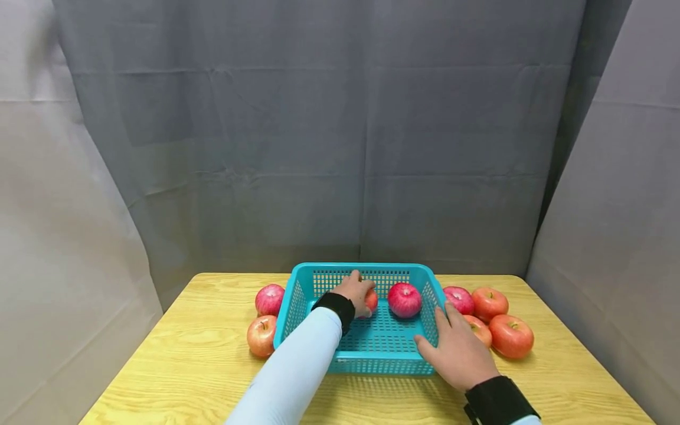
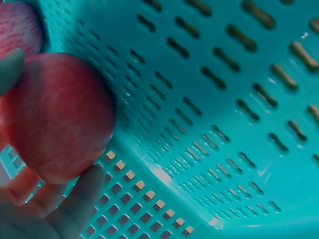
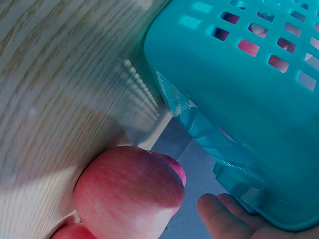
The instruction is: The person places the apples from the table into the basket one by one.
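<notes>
- So, your left hand grips an apple low inside the teal basket, not released.
- One apple already sits in the basket beside it.
- Your right hand rests flat, fingers straight, on the basket's right near corner.
- Left: two apples on the table's left, four apples on the right.
</notes>
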Motion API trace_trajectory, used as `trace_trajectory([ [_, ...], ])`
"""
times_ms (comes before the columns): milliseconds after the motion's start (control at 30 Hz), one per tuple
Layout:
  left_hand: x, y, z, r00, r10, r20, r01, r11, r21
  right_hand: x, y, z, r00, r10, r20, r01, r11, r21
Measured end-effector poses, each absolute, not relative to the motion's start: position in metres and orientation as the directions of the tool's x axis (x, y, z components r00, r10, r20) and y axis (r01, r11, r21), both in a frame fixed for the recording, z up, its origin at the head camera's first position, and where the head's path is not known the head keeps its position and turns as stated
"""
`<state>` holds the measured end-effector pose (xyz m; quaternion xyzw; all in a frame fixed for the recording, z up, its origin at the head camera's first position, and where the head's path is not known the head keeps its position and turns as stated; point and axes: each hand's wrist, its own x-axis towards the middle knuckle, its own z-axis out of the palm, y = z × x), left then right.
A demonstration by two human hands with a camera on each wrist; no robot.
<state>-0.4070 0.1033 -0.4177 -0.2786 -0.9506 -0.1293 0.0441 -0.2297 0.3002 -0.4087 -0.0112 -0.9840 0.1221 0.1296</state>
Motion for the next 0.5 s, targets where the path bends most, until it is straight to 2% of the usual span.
trace_trajectory([
  [200,-0.411,0.106,-0.422,-0.832,0.537,0.137,0.554,0.804,0.216,-0.229,0.303,-0.409,-0.969,0.059,0.239,-0.003,0.968,-0.25],
  [500,-0.41,0.1,-0.42,-0.828,0.529,0.187,0.56,0.793,0.238,-0.23,0.301,-0.407,-0.973,0.064,0.221,0.003,0.964,-0.266],
])
